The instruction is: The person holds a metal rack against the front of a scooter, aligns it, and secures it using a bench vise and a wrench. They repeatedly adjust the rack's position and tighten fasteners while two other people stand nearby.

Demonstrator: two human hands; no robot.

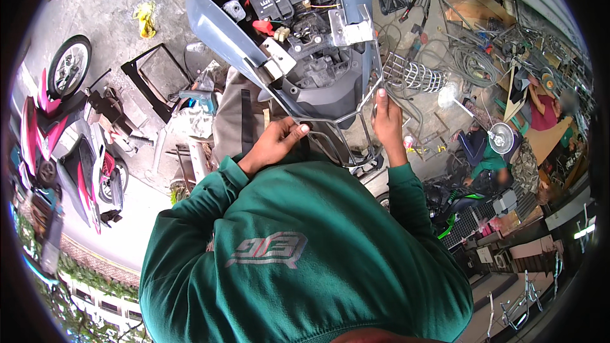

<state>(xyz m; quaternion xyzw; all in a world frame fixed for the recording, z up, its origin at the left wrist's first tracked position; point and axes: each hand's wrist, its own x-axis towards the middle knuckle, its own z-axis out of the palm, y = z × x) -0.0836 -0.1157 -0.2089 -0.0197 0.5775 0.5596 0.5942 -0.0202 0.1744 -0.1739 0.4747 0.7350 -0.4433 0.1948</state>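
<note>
Straight ahead of me is the opened rear of a scooter with blue-grey side panels [213, 22]. A black battery [274, 3], wiring and a red connector cover show inside it. A bent-tube metal rack [343, 121] reaches back from its tail toward my body. Flat metal bracket plates [278, 58] lie at both sides of the opening. My left hand [276, 143] is closed on the rack's left side, thumb on top and fingers curled under. Along the right side, my right hand [389, 126] grips the rack with its thumb pointing up; its fingers are partly hidden.
A pink and black scooter [79, 152] stands at left. Near it, a black rectangular frame [152, 76] and a yellow plastic bag [145, 19] lie on the concrete. Right of the tail are a wire cage [416, 75] and coiled hose [473, 65]. Other people sit farther right.
</note>
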